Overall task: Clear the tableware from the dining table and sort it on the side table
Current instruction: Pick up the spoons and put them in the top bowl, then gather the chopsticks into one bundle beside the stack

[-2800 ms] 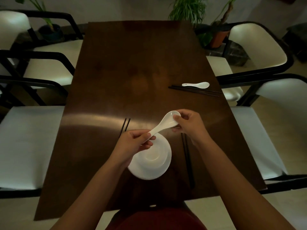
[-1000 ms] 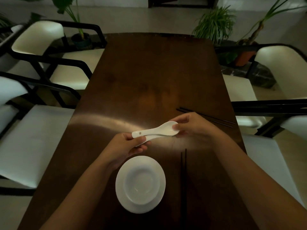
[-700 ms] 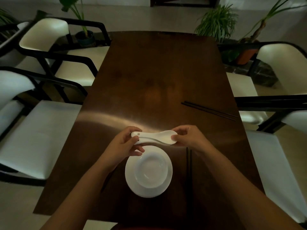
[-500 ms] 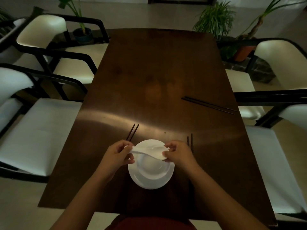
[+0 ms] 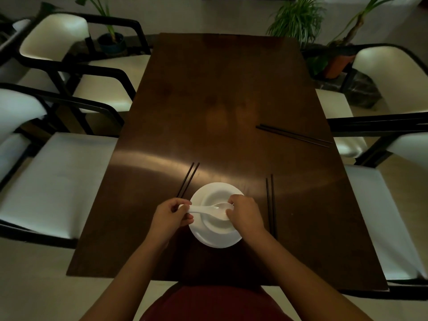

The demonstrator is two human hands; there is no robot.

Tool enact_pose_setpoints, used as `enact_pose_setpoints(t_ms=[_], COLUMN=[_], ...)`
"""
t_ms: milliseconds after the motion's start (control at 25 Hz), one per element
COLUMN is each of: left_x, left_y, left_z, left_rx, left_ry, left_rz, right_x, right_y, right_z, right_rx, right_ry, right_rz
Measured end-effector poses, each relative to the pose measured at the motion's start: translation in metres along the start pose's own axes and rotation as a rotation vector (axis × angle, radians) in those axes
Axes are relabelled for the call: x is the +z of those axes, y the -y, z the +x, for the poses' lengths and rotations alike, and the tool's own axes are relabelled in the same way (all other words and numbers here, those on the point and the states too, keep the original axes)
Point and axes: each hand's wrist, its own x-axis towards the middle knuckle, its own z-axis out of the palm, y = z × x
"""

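Note:
A white bowl [image 5: 214, 198] sits on a white plate [image 5: 215, 239] near the front edge of the dark wooden dining table [image 5: 217, 100]. White ceramic spoons [image 5: 206, 208], stacked, lie across the bowl. My left hand [image 5: 172, 215] grips the handle end and my right hand [image 5: 244, 215] holds the scoop end. Dark chopsticks [image 5: 188, 179] lie left of the plate, a second pair [image 5: 269, 200] lies to its right, and a third pair [image 5: 294, 135] lies further back on the right.
White-cushioned chairs with black frames stand along both sides, such as the chair [image 5: 58, 172] on the left and the chair [image 5: 382, 216] on the right. Potted plants [image 5: 298, 17] stand beyond the far end. The side table is out of view.
The far spoon on the right is gone from the table; both hands brought the stacked spoons back and lowered them onto the bowl.

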Motion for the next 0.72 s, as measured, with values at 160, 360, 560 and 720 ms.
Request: enact_pose_setpoints(t_ms=[160, 360, 560, 720], left_x=[0.001, 0.001, -0.019, -0.039], left_y=[0.000, 0.002, 0.013, 0.046], left_z=[-0.001, 0.004, 0.024, 0.039], left_rx=[-0.011, 0.003, 0.038, 0.068], left_ry=[0.004, 0.036, -0.080, -0.230], left_rz=[-0.024, -0.017, 0.215, 0.690], right_x=[0.007, 0.002, -0.019, -0.011], right_y=[0.002, 0.003, -0.053, -0.106], right_z=[0.000, -0.002, 0.006, -0.001], right_rx=[-0.038, -0.195, 0.152, 0.404], right_ry=[0.038, -0.057, -0.332, -0.082], right_rz=[-0.151, -0.311, 0.115, -0.001])
